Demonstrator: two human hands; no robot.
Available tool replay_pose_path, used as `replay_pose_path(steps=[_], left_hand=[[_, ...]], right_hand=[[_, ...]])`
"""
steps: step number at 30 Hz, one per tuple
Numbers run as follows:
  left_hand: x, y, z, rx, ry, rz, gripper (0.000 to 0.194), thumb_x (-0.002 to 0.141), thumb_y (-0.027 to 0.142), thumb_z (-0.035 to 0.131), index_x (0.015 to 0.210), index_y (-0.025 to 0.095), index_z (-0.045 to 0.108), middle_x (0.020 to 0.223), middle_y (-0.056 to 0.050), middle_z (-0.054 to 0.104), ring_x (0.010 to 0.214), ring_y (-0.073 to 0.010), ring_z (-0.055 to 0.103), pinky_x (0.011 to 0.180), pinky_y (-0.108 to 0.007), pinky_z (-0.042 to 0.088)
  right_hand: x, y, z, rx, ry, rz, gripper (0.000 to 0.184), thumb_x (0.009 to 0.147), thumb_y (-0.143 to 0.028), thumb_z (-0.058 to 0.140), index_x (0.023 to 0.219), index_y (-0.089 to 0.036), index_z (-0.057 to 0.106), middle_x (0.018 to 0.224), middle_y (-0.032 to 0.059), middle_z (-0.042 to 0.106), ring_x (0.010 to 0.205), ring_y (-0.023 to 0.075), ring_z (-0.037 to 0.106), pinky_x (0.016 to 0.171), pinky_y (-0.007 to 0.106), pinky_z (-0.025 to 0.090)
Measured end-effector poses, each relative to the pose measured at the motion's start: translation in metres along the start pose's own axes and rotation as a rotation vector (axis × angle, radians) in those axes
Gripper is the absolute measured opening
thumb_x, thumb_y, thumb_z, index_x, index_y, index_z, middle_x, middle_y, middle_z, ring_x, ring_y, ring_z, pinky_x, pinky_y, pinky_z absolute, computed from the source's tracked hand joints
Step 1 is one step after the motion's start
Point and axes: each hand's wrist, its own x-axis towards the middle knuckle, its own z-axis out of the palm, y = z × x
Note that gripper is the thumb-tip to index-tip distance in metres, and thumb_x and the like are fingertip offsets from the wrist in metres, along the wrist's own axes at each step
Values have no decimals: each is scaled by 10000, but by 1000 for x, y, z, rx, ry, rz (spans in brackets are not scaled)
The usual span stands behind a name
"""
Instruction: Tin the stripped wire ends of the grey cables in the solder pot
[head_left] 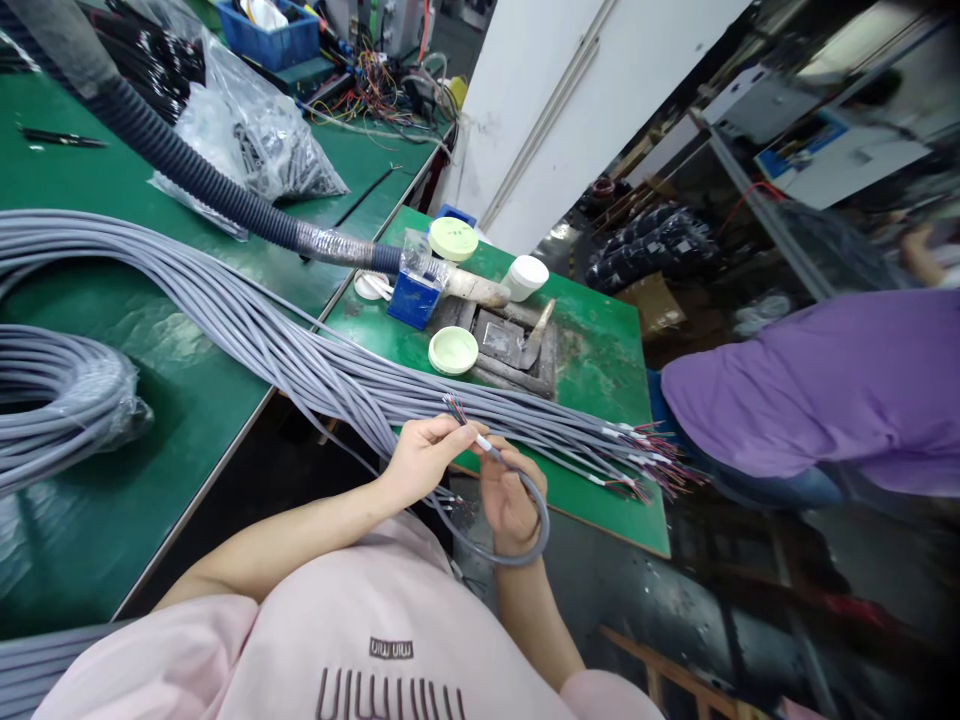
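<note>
Between my hands is the end of a grey cable (538,503), bent in a loop, with a white sleeve near its tip and thin coloured wires (454,407) fanning out. My left hand (431,455) pinches the cable by the sleeve. Fingers of my right hand (510,495) are curled round the cable just behind it. Beyond my hands, a thick bundle of grey cables (360,375) lies across the green board, its stripped wire ends (660,460) spread at the right. A small metal pot (501,340) with a scraper-like blade (538,335) stands behind the bundle.
A ribbed hose (225,195) with a blue box (414,297) at its end reaches over the board. Nearby are a pale green round tub (453,350), a yellow-green lid (453,238) and a white jar (526,276). A coiled cable (60,400) lies left. A person in purple (817,390) is at right.
</note>
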Motion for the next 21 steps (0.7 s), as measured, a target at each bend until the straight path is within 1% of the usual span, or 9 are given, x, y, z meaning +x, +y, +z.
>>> replay_pose_path(steps=[5,8,10,11,13,14,16,18,21], left_hand=[[1,-2,2,-8,-14,-16,432,764,553,676,658,138,729,776,-72,734,795,-188,666,803,-300,511],[6,-3,0,22,-44,-69,574,841,632,523,677,125,735,774,-91,739,752,-187,668,754,-303,519],[10,-1,-5,76,-65,-73,658,895,646,392,752,112,749,769,-104,739,741,-189,669,730,-307,521],[13,1,-9,124,-68,-43,653,909,631,374,810,109,754,780,-107,741,751,-189,670,733,-309,521],[17,5,-18,295,-70,81,531,912,564,451,927,124,747,821,-100,745,790,-190,664,758,-316,515],[20,6,-22,416,-79,169,444,904,514,508,956,141,742,844,-93,745,805,-188,656,775,-322,508],[23,7,-29,684,-140,355,294,892,404,576,956,166,737,886,-83,741,828,-187,633,808,-339,486],[24,4,-30,947,-235,483,239,901,338,571,979,169,722,938,-86,733,853,-198,610,802,-355,460],[24,-7,-23,1306,-337,535,263,900,313,571,1092,162,669,1048,-104,696,933,-236,568,769,-374,407]], right_hand=[[0,1,1,-26,-22,-17,159,796,-407,664,910,-313,723,939,34,726,882,231,674,773,455,554],[-2,-11,-6,-178,-52,-116,169,844,-341,615,965,-313,729,961,46,730,897,239,672,781,458,539],[-7,-26,-22,-411,-39,-215,208,844,-270,607,1009,-303,728,946,54,737,877,246,671,780,463,527],[-12,-34,-33,-548,-19,-267,248,833,-229,611,1041,-304,723,930,52,742,859,247,671,776,462,524],[-27,-49,-60,-808,41,-347,349,799,-161,625,1100,-318,704,901,39,755,821,246,677,761,451,526],[-37,-56,-75,-921,64,-351,378,782,-144,631,1109,-321,700,902,36,759,810,244,681,756,442,528],[-60,-65,-105,-1118,97,-259,315,762,-171,645,1036,-302,730,872,45,761,763,241,680,729,422,532],[-85,-70,-128,-1252,85,-28,275,760,-251,624,1005,-279,746,776,51,749,644,230,656,638,392,528],[-111,-69,-140,-1204,3,346,386,746,-340,597,1108,-274,715,583,3,690,435,202,580,448,324,470]])
